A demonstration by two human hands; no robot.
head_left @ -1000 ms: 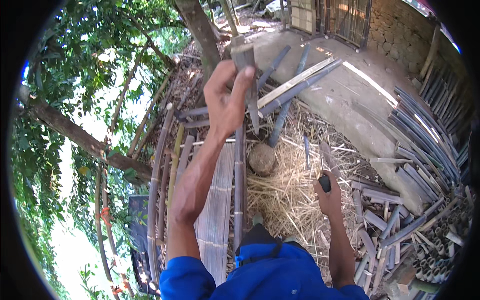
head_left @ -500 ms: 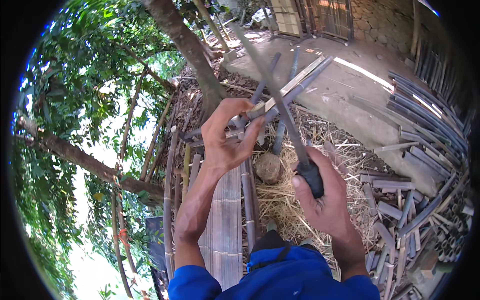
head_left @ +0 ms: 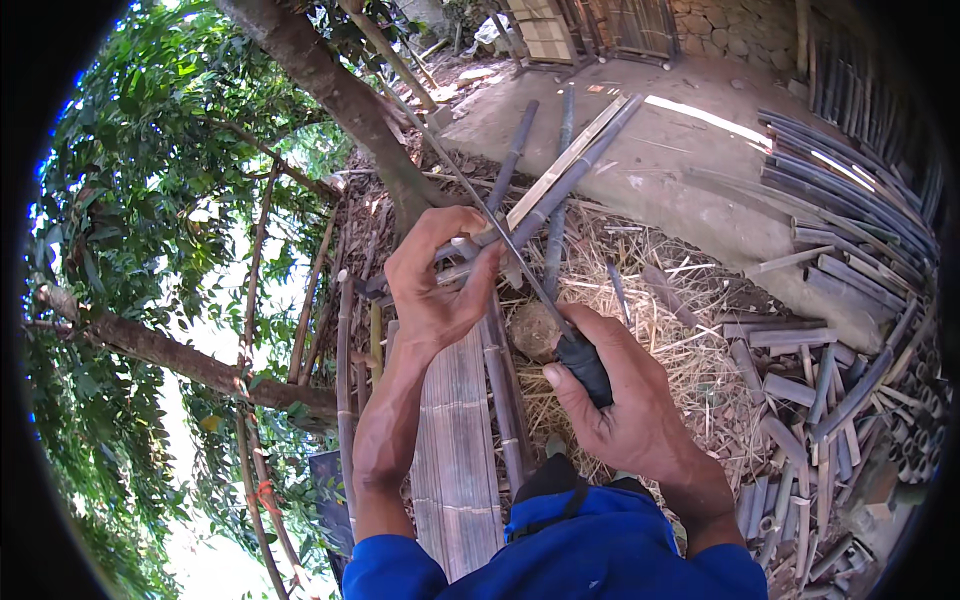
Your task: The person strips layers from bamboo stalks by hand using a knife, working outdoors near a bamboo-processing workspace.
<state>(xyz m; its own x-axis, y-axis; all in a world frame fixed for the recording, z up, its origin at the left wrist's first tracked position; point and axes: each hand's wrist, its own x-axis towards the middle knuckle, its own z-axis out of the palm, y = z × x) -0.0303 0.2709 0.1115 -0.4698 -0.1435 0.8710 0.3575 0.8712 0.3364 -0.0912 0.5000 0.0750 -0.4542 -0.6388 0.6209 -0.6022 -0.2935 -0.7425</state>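
Observation:
My left hand (head_left: 435, 285) is raised, thumb and fingers pinched on a piece of bamboo (head_left: 488, 238). Whether this piece joins the pale split bamboo strip (head_left: 570, 165) just beyond it, I cannot tell. My right hand (head_left: 625, 405) grips the black handle (head_left: 585, 370) of a machete. Its long thin blade (head_left: 465, 182) slants up and left, passing over or against the bamboo beside my left fingertips; contact is unclear. Below the blade, partly behind my right hand, is a round wood block (head_left: 533, 330).
Straw-like shavings (head_left: 690, 350) cover the ground ahead. A slatted bamboo bench (head_left: 455, 450) and a pole (head_left: 505, 400) lie below my left arm. Bamboo poles (head_left: 590, 170) lean ahead. Cut bamboo (head_left: 800, 390) is heaped at right. A tree trunk (head_left: 350, 100) rises at left.
The machete has come down and left, its blade now crossing the bamboo by my left fingers and seen more edge-on. My left hand still pinches the bamboo. The view has shifted slightly.

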